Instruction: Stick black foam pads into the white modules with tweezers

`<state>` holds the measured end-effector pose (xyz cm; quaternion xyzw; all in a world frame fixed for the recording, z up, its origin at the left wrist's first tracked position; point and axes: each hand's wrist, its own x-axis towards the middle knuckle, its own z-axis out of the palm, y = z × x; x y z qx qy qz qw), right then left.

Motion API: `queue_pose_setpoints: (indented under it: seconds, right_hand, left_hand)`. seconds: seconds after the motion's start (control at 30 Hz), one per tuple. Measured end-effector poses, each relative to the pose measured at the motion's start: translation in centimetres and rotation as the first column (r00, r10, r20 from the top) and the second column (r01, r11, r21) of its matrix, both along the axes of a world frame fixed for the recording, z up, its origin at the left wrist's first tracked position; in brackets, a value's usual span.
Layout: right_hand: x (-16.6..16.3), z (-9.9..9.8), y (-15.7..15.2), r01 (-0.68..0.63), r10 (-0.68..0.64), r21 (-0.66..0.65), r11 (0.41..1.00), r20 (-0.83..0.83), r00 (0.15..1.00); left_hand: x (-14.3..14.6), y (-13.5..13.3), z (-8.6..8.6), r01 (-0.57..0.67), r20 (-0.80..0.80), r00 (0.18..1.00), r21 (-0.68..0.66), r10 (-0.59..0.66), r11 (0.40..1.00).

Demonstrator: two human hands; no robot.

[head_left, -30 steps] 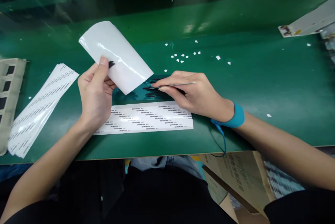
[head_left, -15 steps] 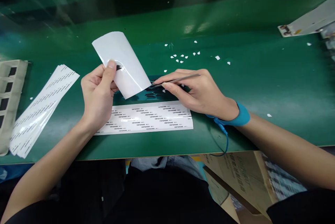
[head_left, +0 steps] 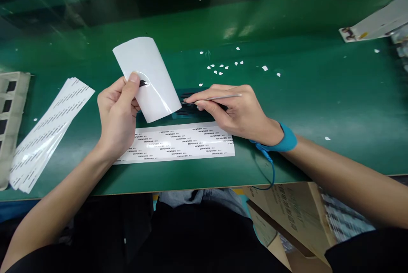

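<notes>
My left hand [head_left: 119,109] pinches a glossy white sheet [head_left: 151,73], bent in a curve, with the thumb on its face. A small black piece [head_left: 143,83] lies on the sheet beside the thumb. My right hand [head_left: 231,109] holds thin metal tweezers [head_left: 219,97] like a pen, and their tips reach the sheet's lower right corner. What the tips grip, if anything, I cannot make out. Under and behind the fingers lie dark strips [head_left: 188,94] on the bench. In front of both hands is a white printed adhesive sheet [head_left: 181,142], partly covered by my left forearm.
A fanned stack of printed strips [head_left: 52,130] lies at left, next to a pale compartment tray [head_left: 24,94]. Several small white tabs [head_left: 220,73] are scattered on the green bench [head_left: 318,94]. A blue wrist strap [head_left: 285,137] trails a cord. Below the edge stands a cardboard box [head_left: 287,213].
The white sheet has tilted slightly, its lower corner shifting left. My right hand and the tweezers have moved a little left, and the tweezers lie flatter.
</notes>
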<state>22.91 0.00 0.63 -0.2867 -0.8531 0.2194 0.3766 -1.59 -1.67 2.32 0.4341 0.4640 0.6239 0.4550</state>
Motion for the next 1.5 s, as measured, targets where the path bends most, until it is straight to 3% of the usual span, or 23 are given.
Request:
queue_pose_setpoints:
  seconds: [0.17,0.2,0.27,0.33,0.4,0.43,0.53,0.67,0.83,0.97,1.23,1.33,1.43,1.5]
  right_hand:
    - [-0.2,0.0,-0.1,0.016,-0.019,-0.094,0.995,-0.029,0.999]
    - [-0.3,-0.1,0.0,0.018,-0.021,-0.101,0.995,-0.032,0.999]
    - [-0.4,-0.1,0.1,0.02,-0.023,-0.111,0.994,-0.031,0.999]
    - [-0.6,-0.1,0.2,0.029,-0.033,-0.118,0.993,-0.033,0.999]
    - [-0.7,-0.1,0.3,0.035,-0.04,-0.114,0.993,-0.042,0.998]
    - [-0.7,-0.2,0.3,0.036,-0.041,-0.109,0.993,-0.046,0.998]
    - [-0.7,-0.3,0.3,0.041,-0.046,-0.105,0.994,-0.042,0.998]
    - [-0.7,-0.3,0.3,0.046,-0.052,-0.129,0.991,-0.045,0.998]
    - [-0.7,-0.4,0.5,0.013,-0.025,-0.132,0.991,-0.086,0.996]
    - [-0.7,-0.7,0.6,0.024,-0.041,-0.136,0.99,-0.124,0.991]
    - [-0.8,-0.4,0.1,0.056,-0.083,-0.136,0.989,-0.199,0.977]
    - [-0.7,-0.1,0.0,0.082,-0.101,-0.104,0.991,-0.196,0.975]
    - [-0.4,0.0,0.1,0.115,-0.113,-0.003,0.993,-0.162,0.98]
    - [-0.1,-0.1,0.2,0.119,-0.11,0.076,0.99,-0.114,0.987]
  left_hand:
    - [-0.3,0.3,0.0,-0.077,0.06,0.995,0.013,0.076,0.997]
    - [-0.6,0.4,0.1,-0.049,0.022,0.999,0.052,0.048,0.997]
    - [-1.3,0.6,0.1,0.179,-0.226,0.964,0.171,-0.138,0.969]
    - [-1.9,0.7,0.3,0.499,-0.593,0.753,0.234,-0.284,0.834]
    - [-2.2,0.7,0.6,0.688,-0.817,0.512,0.203,-0.267,0.697]
    - [-2.2,0.7,0.6,0.717,-0.862,0.452,0.2,-0.228,0.668]
    - [-2.0,0.7,0.5,0.724,-0.902,0.399,0.198,-0.166,0.66]
    - [-1.6,0.7,-0.1,0.695,-0.893,0.416,0.188,-0.174,0.694]
    - [-1.3,0.6,-0.7,0.587,-0.851,0.493,0.172,-0.181,0.791]
    - [-1.2,0.6,-0.9,0.554,-0.824,0.528,0.151,-0.205,0.818]
    - [-1.2,0.7,-1.2,0.564,-0.83,0.522,0.161,-0.198,0.81]
    - [-1.3,0.7,-1.1,0.61,-0.839,0.516,0.216,-0.174,0.763]
    - [-1.7,0.8,-0.3,0.598,-0.79,0.608,0.396,-0.073,0.697]
    - [-2.0,1.0,0.4,0.44,-0.671,0.738,0.556,0.068,0.705]
